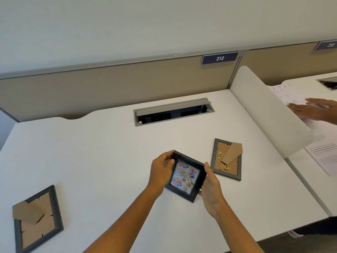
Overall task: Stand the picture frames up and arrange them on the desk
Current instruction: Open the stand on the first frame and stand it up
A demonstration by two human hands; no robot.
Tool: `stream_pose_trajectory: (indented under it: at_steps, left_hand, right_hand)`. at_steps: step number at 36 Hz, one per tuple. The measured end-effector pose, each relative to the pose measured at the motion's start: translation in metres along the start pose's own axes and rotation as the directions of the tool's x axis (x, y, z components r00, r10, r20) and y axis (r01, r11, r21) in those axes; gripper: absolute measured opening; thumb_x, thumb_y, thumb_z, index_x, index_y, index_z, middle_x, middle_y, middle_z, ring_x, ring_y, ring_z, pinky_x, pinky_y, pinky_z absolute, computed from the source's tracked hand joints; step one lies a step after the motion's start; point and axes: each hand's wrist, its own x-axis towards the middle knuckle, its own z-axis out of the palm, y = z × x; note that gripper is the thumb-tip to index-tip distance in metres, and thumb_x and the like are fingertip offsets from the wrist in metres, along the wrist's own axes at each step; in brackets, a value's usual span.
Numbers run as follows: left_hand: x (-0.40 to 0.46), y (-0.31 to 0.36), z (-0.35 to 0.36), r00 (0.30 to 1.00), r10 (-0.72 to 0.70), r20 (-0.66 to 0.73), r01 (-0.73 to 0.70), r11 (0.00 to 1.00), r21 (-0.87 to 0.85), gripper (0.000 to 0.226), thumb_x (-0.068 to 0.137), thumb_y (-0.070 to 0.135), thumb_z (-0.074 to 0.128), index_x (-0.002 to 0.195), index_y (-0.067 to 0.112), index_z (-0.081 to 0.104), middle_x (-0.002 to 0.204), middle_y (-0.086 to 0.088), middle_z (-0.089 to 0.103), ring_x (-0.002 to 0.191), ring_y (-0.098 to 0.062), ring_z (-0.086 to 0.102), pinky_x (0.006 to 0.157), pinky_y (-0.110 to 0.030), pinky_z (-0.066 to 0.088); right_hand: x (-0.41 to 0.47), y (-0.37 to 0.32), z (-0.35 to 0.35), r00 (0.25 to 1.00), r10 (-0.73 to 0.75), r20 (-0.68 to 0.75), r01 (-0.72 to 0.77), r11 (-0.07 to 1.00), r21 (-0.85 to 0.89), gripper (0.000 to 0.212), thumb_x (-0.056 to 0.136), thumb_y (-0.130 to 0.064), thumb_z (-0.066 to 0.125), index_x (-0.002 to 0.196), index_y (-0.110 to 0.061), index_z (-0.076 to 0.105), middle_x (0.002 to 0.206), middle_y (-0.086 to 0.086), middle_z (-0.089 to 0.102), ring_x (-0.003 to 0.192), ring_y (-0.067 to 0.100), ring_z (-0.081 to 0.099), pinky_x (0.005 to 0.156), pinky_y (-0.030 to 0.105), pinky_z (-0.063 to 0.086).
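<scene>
A small black picture frame [185,177] with a colourful "Happy Birthday" picture faces up, held just above the white desk [113,147]. My left hand [160,170] grips its upper left edge and my right hand [212,189] grips its lower right edge. A grey frame [227,159] lies face down to the right, its brown cardboard stand and gold clips showing. Another grey frame [37,219] lies face down at the desk's near left, its stand flap raised.
An open cable tray [173,111] is sunk into the back of the desk. A white divider panel [269,110] stands along the right edge. Beyond it, another person's hands [313,108] rest on papers on the neighbouring desk. A beige partition with sign 212 [219,58] runs behind.
</scene>
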Motion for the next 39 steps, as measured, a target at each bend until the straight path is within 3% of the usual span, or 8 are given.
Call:
stream_pose_trajectory:
  at_steps: [9, 13, 19, 25, 28, 30, 36, 39]
  left_hand:
    - [-0.008, 0.001, -0.003, 0.999, -0.037, 0.024, 0.037, 0.999, -0.016, 0.034, 0.106, 0.018, 0.06, 0.138, 0.024, 0.063, 0.11, 0.027, 0.068, 0.103, 0.01, 0.071, 0.063, -0.002, 0.052]
    - [-0.017, -0.001, -0.004, 1.0, -0.02, 0.008, 0.019, 0.999, 0.031, 0.05, 0.104, 0.028, 0.062, 0.152, 0.027, 0.048, 0.15, 0.008, 0.056, 0.135, -0.007, 0.052, 0.085, -0.005, 0.051]
    - [-0.044, 0.007, 0.009, 0.938, 0.339, -0.067, -0.325, 0.932, 0.161, 0.064, 0.104, 0.028, 0.061, 0.159, 0.035, 0.03, 0.17, 0.009, 0.027, 0.159, -0.011, 0.022, 0.126, -0.033, 0.034]
    - [-0.076, 0.018, 0.042, 0.711, 0.619, 0.334, -0.683, 0.721, 0.117, 0.06, 0.107, 0.017, 0.055, 0.161, 0.031, 0.032, 0.169, 0.012, 0.029, 0.16, -0.017, 0.023, 0.128, -0.027, 0.025]
    - [-0.089, 0.014, 0.066, 0.656, 0.563, 0.502, -0.675, 0.735, 0.057, 0.06, 0.108, 0.018, 0.054, 0.161, 0.035, 0.03, 0.167, 0.017, 0.032, 0.157, -0.011, 0.029, 0.125, -0.022, 0.03]
    - [-0.094, 0.008, 0.082, 0.661, 0.504, 0.556, -0.644, 0.762, 0.074, 0.059, 0.109, 0.024, 0.053, 0.16, 0.04, 0.029, 0.165, 0.023, 0.032, 0.155, -0.005, 0.031, 0.124, -0.02, 0.032]
    - [-0.09, -0.001, 0.124, 0.795, 0.27, 0.543, -0.429, 0.884, 0.187, 0.059, 0.105, 0.037, 0.054, 0.15, 0.059, 0.023, 0.16, 0.034, 0.029, 0.149, 0.007, 0.032, 0.123, -0.019, 0.032]
    - [-0.078, -0.006, 0.146, 0.861, 0.138, 0.49, -0.305, 0.91, 0.281, 0.059, 0.106, 0.036, 0.055, 0.157, 0.043, 0.026, 0.168, 0.018, 0.027, 0.154, -0.003, 0.03, 0.126, -0.027, 0.03]
  right_hand:
    - [0.0, 0.0, 0.0, 1.0, 0.017, 0.007, -0.017, 0.999, -0.041, 0.062, 0.1, -0.076, 0.046, 0.141, -0.033, 0.068, 0.139, 0.001, 0.075, 0.132, 0.027, 0.066, 0.122, 0.062, 0.041]
    - [-0.003, -0.002, -0.005, 0.998, 0.015, 0.054, -0.007, 0.989, -0.15, 0.07, 0.093, -0.083, 0.047, 0.142, -0.037, 0.065, 0.142, -0.002, 0.072, 0.135, 0.025, 0.063, 0.123, 0.061, 0.039]
    - [-0.005, -0.003, -0.024, 0.994, -0.035, 0.104, 0.074, 0.915, -0.396, 0.094, 0.085, -0.084, 0.064, 0.156, -0.024, 0.049, 0.153, 0.001, 0.062, 0.143, 0.026, 0.054, 0.12, 0.047, 0.041]
    - [-0.009, -0.005, -0.057, 0.984, -0.134, 0.115, 0.175, 0.805, -0.566, 0.075, 0.086, -0.074, 0.07, 0.15, -0.038, 0.053, 0.154, -0.007, 0.059, 0.133, 0.016, 0.061, 0.108, 0.039, 0.053]
    - [-0.012, -0.008, -0.074, 0.982, -0.154, 0.104, 0.186, 0.778, -0.601, 0.056, 0.092, -0.064, 0.066, 0.144, -0.053, 0.048, 0.155, -0.007, 0.054, 0.134, 0.014, 0.056, 0.105, 0.035, 0.051]
    - [-0.009, -0.007, -0.088, 0.982, -0.177, 0.069, 0.18, 0.755, -0.631, 0.06, 0.103, -0.048, 0.064, 0.159, -0.039, 0.044, 0.165, 0.0, 0.049, 0.143, 0.019, 0.053, 0.114, 0.04, 0.05]
    - [0.005, -0.014, -0.117, 0.948, -0.297, -0.111, 0.123, 0.668, -0.734, 0.058, 0.106, -0.039, 0.067, 0.159, -0.023, 0.048, 0.166, 0.006, 0.049, 0.146, 0.027, 0.053, 0.117, 0.046, 0.05]
    - [0.016, -0.018, -0.131, 0.93, -0.342, -0.137, 0.092, 0.577, -0.811, 0.06, 0.107, -0.039, 0.066, 0.16, -0.02, 0.046, 0.168, 0.009, 0.046, 0.152, 0.031, 0.045, 0.124, 0.052, 0.043]
